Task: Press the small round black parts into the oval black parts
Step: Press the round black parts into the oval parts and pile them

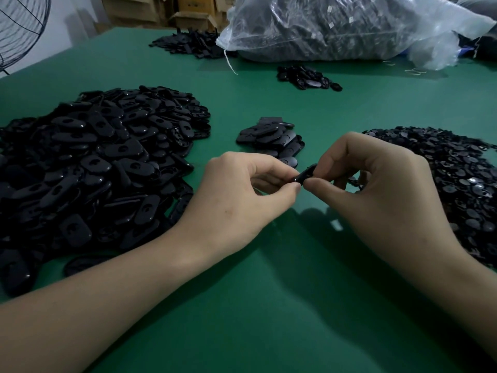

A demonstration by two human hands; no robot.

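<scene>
Green mat: a matte green mat [269, 305] covers the bench, and the shadows of both hands fall on it just below the fingers.
Background: brown cardboard boxes [193, 17] and a wire fan guard [18, 28] stand well beyond the fingertips, in what looks like a storeroom.
Left hand: the left hand [242, 200] pinches the near end of one oval black plastic part [305, 173] between thumb and forefinger. Its other fingers are curled under, and it seems to be the steadying side.
Right hand: the right hand [376, 189] pinches the other end of the same part, forefinger on top and thumb below. Its thumb tip almost meets the left thumb, and this looks like the pressing side.
Round part: no small round piece shows at the fingertips, so it cannot be told whether one is already seated.
Oval supply: a large heap of glossy black oval shells [94, 162] lies left of the left fingers, probably so that hand can pick from it.
Round supply: a heap of small round black discs [443, 170] lies right of and behind the right fingers, handy for the feeding hand.
Small pile: a low pile of oval pieces [271, 138] sits just beyond the fingertips. These are likely finished ones, dropped straight ahead.
Far stock: a clear plastic sack of dark parts [336, 28] lies well beyond the fingers.
</scene>
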